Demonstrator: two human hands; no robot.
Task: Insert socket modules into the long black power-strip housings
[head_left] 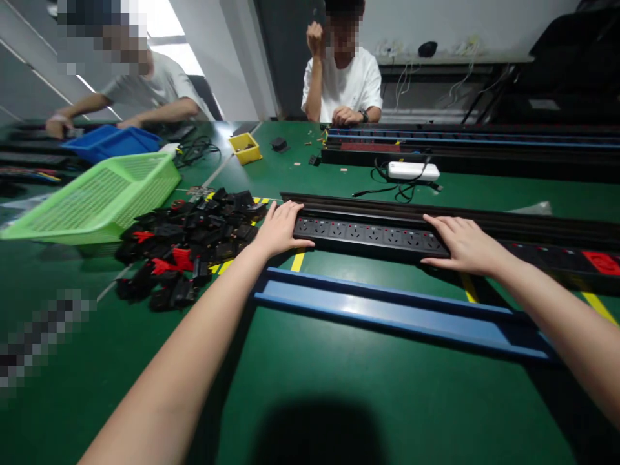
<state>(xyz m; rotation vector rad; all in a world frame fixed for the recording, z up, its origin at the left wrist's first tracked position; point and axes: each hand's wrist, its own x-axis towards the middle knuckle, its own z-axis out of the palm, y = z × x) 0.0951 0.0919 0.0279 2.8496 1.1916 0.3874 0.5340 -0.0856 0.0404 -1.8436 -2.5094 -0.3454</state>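
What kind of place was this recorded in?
Probably a small assembly workshop: both hands, left and right, are on a long black socket strip, a heap of loose black and red parts lies nearby, and two other people sit around the green table.

The blue channel [387, 313] looks like metal, smooth and with a soft shine. The black socket strip [371, 240] has socket faces which seem of matt plastic. The green basket [109, 194] is of plastic, its wall perforated. The tabletop [436, 394] is smooth, half-glossy; the white shirt [343, 87] is matt cloth
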